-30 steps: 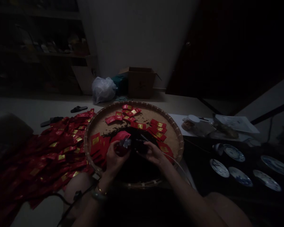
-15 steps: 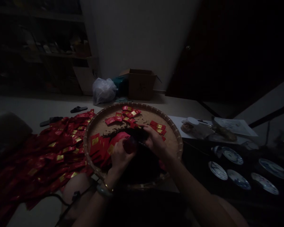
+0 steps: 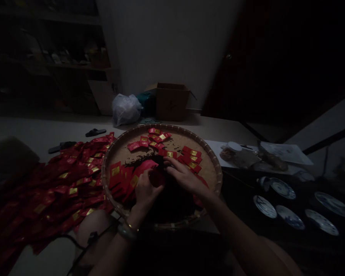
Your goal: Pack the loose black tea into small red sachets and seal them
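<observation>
Wrapped round a small red packet (image 3: 157,178), my left hand (image 3: 144,190) holds it over the near half of a round woven tray (image 3: 185,136). My right hand (image 3: 185,177) is just right of that packet, fingers stretched forward and apart, with nothing visible in them. Below both hands lies a dark heap of loose dried leaves (image 3: 145,156), like tea; its near part is lost in shadow. Flat red packets (image 3: 115,174) are stacked at the tray's left. Filled-looking red packets with gold labels (image 3: 192,158) lie at the right and far side.
A large pile of red packets (image 3: 71,180) covers the floor at left. Beyond the tray stand a white plastic bag (image 3: 127,109) and an open cardboard box (image 3: 172,101). At right are several blue-and-white plates (image 3: 290,217) and a lidded jar (image 3: 231,149). A black cable (image 3: 66,237) runs near my knee.
The right hand reached forward over the leaves, then came back slightly with its fingers extended. My left hand keeps the red packet; a shiny piece seen at its mouth earlier no longer shows.
</observation>
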Demonstrator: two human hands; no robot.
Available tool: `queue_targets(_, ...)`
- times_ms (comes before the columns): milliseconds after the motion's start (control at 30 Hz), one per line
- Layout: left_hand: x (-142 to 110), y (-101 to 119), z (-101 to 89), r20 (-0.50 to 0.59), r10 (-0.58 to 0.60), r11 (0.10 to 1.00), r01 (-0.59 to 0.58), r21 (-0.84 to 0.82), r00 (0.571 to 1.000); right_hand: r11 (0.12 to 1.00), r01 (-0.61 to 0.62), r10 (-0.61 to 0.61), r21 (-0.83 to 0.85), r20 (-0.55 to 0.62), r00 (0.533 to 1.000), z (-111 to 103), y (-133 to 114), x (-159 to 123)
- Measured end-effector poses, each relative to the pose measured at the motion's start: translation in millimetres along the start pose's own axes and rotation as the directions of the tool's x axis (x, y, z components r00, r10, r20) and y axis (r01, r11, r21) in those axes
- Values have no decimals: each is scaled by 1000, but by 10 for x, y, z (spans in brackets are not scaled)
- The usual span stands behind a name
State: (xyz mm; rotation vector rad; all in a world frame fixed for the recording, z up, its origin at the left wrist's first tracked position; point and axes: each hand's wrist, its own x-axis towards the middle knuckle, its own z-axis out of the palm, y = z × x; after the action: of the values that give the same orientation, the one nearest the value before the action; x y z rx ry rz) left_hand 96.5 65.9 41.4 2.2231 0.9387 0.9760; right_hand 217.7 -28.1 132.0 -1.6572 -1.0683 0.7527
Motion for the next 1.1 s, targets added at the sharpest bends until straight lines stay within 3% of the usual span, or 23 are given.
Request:
queue_targets(167, -25, -51, 9, 9, 1, 999, -1, -44, 1000, 979, 89, -71, -186, 102, 992, 41, -90, 25)
queue_targets(267, -28, -98, -25, 21, -6, 995, 8, -98, 1000, 977, 76, -74, -197, 17, 997, -48, -20, 54)
queue_targets(333, -32, -128, -60, 13, 7, 991, -5, -131, 1000, 956, 34, -45, -293, -33, 998, -110, 116, 54)
queue_targets(467, -46, -146, -135, -11, 116, 991, -116, -59, 993, 800, 45, 96, -599, 201, 975, -63, 475, 10)
queue_targets(633, -21, -105, -253, 122, 241, 953, -259, 158, 963, 666, 74, 184, -743, 259, 948, 216, 706, 4)
queue_targets(767, 42, -66, -410, 277, 273, 934, -323, 155, 921, 608, 58, 209, -792, 231, 950, 343, 733, 60)
queue_targets(867, 90, -60, -516, 359, 313, 922, -371, 105, 879, 601, 67, 191, -797, 224, 956, 376, 770, 97)
queue_targets(933, 117, -72, -548, 386, 293, 924, -363, 121, 875, 622, 71, 171, -779, 224, 960, 375, 799, 107)
queue_targets(1100, 166, -101, -540, 452, 180, 941, -287, 179, 874, 768, -14, 114, -640, 116, 987, 221, 837, 82)
